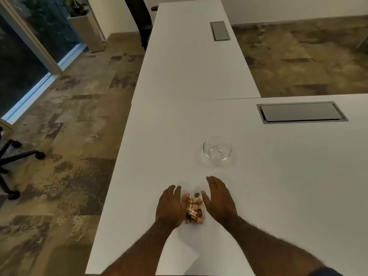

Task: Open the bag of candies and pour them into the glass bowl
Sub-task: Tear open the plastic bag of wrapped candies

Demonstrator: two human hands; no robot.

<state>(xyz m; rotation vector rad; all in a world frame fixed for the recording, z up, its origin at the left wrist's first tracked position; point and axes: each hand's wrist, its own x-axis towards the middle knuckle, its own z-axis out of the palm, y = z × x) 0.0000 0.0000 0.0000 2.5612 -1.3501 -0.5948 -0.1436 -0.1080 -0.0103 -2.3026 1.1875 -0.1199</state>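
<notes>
Two bare forearms reach in from the near edge of the white table (pixel 278 186); the left hand (pixel 170 206) lies palm-down with fingers loosely spread, its inner edge against the bag of candies (pixel 194 210), though whether it grips the bag or only rests beside it I cannot tell; the right hand (pixel 219 198) stands on its edge just right of the bag, flat and open, thumb toward the bag, holding nothing; the bag, a small crumpled bundle of gold, orange and brown wrappers, lies on the tabletop between the two hands, near the front edge; beyond the hands and a little to the right, apart from both, the glass bowl (pixel 217 148) stands upright and looks empty; farther back on the right a grey cable hatch (pixel 301 112) is set flush in the table; a second hatch (pixel 219 30) sits in the adjoining table beyond; to the left, patterned carpet (pixel 69 136), a chair base (pixel 18 154) and a glass door (pixel 23 62).
</notes>
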